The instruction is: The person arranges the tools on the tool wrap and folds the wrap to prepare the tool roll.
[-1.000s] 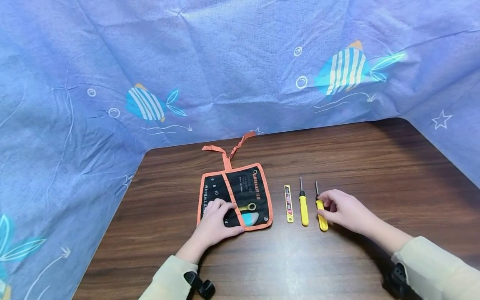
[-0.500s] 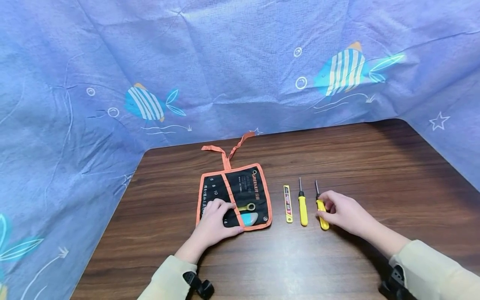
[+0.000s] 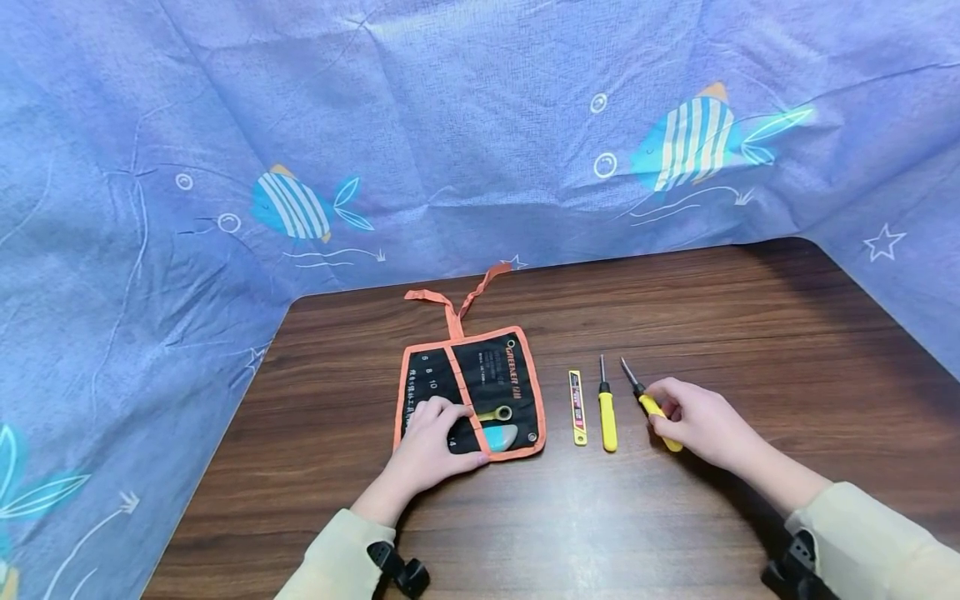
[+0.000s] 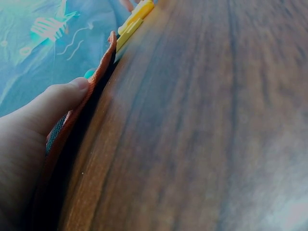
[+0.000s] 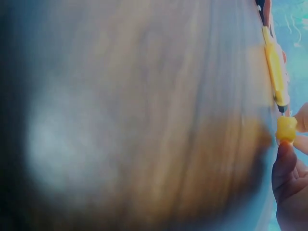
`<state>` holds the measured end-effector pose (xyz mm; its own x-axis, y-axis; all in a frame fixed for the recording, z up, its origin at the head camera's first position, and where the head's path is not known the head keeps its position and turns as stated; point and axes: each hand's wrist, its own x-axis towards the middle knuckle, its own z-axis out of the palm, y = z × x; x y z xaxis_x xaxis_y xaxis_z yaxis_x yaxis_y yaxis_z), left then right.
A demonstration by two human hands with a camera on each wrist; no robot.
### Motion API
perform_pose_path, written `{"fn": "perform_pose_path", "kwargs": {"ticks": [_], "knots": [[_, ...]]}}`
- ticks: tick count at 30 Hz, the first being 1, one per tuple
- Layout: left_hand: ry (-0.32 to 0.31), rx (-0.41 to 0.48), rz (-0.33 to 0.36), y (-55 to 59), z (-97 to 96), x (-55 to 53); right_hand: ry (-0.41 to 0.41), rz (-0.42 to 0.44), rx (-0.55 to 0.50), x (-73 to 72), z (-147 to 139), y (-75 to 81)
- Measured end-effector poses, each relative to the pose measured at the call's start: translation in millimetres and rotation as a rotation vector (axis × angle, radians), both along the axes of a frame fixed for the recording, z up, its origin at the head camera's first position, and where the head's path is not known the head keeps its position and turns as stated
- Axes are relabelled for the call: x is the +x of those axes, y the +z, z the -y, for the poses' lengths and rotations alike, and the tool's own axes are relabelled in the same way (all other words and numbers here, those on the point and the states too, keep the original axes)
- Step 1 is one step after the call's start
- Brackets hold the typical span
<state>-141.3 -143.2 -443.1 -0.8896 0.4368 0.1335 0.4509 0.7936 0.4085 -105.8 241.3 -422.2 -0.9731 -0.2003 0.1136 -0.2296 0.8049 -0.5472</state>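
Note:
In the head view, my left hand (image 3: 429, 442) rests on a black tool pouch (image 3: 486, 367) with orange edging. Its thumb lies on the pouch's near edge, also seen in the left wrist view, with a forefinger at the slanting pocket trim. A ring-ended wrench (image 3: 502, 413) and a teal-and-grey piece (image 3: 501, 437) stick out of the pockets. My right hand (image 3: 701, 421) pinches the yellow handle of a screwdriver (image 3: 649, 402), whose tip points away and to the left. In the right wrist view, thumb and fingers meet at the handle's yellow end (image 5: 287, 129). Fingers partly hide the handle.
Left of the held screwdriver lie a second yellow screwdriver (image 3: 607, 417) and a slim yellow-edged packet (image 3: 577, 408), side by side. Orange ties (image 3: 453, 312) trail from the pouch's far edge. Behind the brown wooden table (image 3: 720, 308) hangs a blue fish-print cloth (image 3: 480, 133).
The right hand has shifted slightly right, and its screwdriver has turned so the tip swings left and the handle end right. My left hand and the pouch stay put.

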Motion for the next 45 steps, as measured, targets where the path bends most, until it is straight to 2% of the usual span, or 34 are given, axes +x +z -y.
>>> {"fn": "perform_pose_path", "kwargs": {"ticks": [12, 18, 25, 36, 45], "knots": [[-0.004, -0.008, 0.021, 0.2, -0.1, 1.6, 0.026, -0.045, -0.030, -8.2, 6, 7.3], [0.005, -0.009, 0.021, 1.1, -0.9, 1.5, 0.041, -0.032, -0.054, -18.2, 18, 14.6], [0.017, -0.021, 0.007, 1.7, -1.6, 2.1, 0.070, -0.058, -0.056, -31.1, 32, 22.3], [0.043, -0.026, -0.001, 1.4, -2.3, 0.8, 0.163, -0.081, 0.022, -47.8, 56, 25.6], [0.043, -0.031, -0.005, 1.1, -2.8, 0.1, 0.290, -0.026, 0.088, -56.4, 84, 33.0]]}}
